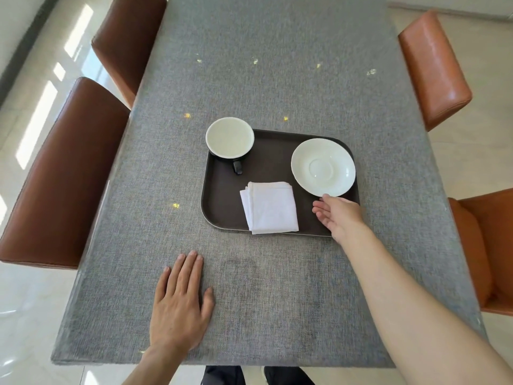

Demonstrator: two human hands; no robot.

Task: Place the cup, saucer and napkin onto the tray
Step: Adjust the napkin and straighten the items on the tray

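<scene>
A dark brown tray (219, 195) lies mid-table. In its far left corner stands a cup (229, 138), black outside and white inside, with its handle pointing toward me. A white saucer (322, 167) rests at the tray's far right. Near the front edge lies a folded white napkin (269, 207). My right hand (338, 215) hovers over the tray's front right corner with its fingers apart and empty, fingertips just short of the saucer's near rim. My left hand (180, 304) lies flat, palm down, on the table near the front edge.
The table has a grey woven cover (277, 79). Two brown leather chairs (61, 173) stand along the left side, and orange chairs (433, 68) along the right. The glossy tiled floor shows beyond the table's edges.
</scene>
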